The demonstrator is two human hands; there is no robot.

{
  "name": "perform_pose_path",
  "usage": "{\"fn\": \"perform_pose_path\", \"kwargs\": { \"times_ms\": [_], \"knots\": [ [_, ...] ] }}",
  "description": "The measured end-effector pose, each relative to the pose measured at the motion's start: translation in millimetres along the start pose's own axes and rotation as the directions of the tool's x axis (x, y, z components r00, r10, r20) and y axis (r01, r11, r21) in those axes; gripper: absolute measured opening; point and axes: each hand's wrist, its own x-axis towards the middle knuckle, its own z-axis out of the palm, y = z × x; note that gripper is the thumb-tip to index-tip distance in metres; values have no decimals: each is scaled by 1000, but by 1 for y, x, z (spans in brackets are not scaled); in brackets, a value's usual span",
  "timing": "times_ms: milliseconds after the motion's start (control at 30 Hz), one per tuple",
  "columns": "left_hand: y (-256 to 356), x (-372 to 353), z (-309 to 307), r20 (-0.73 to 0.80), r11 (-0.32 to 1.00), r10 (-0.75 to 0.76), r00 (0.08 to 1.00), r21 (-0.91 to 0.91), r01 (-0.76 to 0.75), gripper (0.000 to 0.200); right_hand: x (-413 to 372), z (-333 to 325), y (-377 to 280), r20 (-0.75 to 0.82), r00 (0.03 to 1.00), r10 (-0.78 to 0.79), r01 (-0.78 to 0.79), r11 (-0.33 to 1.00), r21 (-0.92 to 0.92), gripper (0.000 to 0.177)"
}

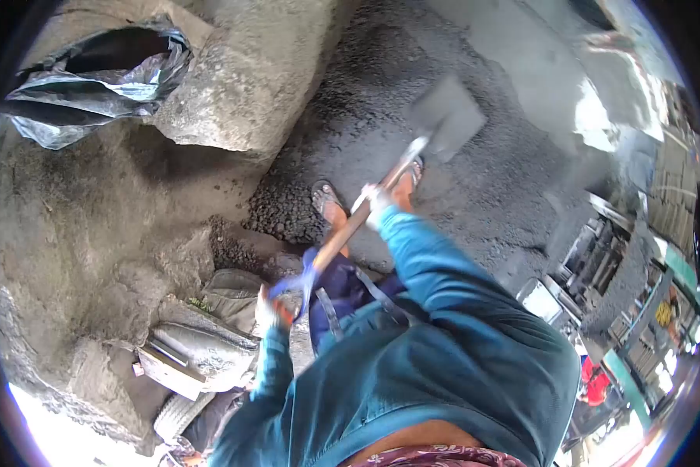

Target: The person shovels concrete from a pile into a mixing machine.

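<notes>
A shovel with a wooden shaft slants from the lower left to the upper right in front of my body. My right hand, in a pale glove, is closed round the shaft near the blade end. At the other end my left hand, also gloved, grips the blue handle. The grey blade is blurred and lies over dark gravelly ground, beyond my sandalled feet. Whether it holds any material is too blurred to tell.
A black plastic bag lies on a rock ledge at the upper left. A tyre and boards are at the lower left. Metal parts stand at the right; something red shows below them.
</notes>
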Motion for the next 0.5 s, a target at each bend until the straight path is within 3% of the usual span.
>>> {"fn": "perform_pose_path", "kwargs": {
  "times_ms": [33, 67, 100, 133, 167, 200, 233, 300, 367, 400, 433, 467, 500],
  "knots": [
    [-28, 50, -76, -49, 990, 82, 995, -108, -87, 34, 14, -17, 65, -10, 998, 57, -58, 983, -175, 11],
    [-43, 53, -138, -104, 997, 32, 994, -70, -40, 36, 26, -31, 128, -19, 993, 115, -114, 932, -345, 12],
    [-57, 55, -200, -159, 999, -17, 987, -38, 11, 51, -8, -5, 167, -196, 945, 262, -311, 903, -296, 17],
    [-75, 46, -243, -275, 996, 78, 958, -24, -88, 64, -25, 2, 208, -273, 900, 338, -414, 859, -302, 17],
    [-76, 40, -279, -276, 1000, 4, 961, -28, -12, 63, -35, 2, 243, -302, 869, 393, -480, 820, -312, 18],
    [-78, 24, -292, -244, 994, 39, 969, -90, -63, 58, -41, 3, 270, -313, 839, 445, -532, 791, -302, 18],
    [-72, 15, -267, -393, 975, 121, 911, -127, -185, 60, -39, 3, 285, -318, 814, 486, -571, 768, -289, 19],
    [-60, 3, -210, -473, 972, 111, 874, -132, -195, 61, -9, 4, 281, -319, 799, 510, -592, 758, -272, 20],
    [-69, 69, -217, -229, 997, 34, 973, -60, -49, 48, 66, 3, 237, -336, 833, 439, -530, 807, -260, 21],
    [-57, 83, -133, -232, 984, 92, 968, -129, -124, 47, 106, 4, 205, -374, 837, 399, -500, 836, -227, 20],
    [-55, 103, -69, -248, 983, 114, 962, -115, -146, 42, 155, -7, 173, -197, 934, 298, -339, 912, -229, 23],
    [-52, 122, -7, -263, 981, 136, 955, -100, -167, 38, 181, 16, 101, -98, 986, 138, -161, 945, -284, 25],
    [-64, 156, 48, -267, 916, 391, 881, 23, -400, 24, 207, 33, 41, -119, 974, 192, -217, 940, -263, 18]
  ]
}}
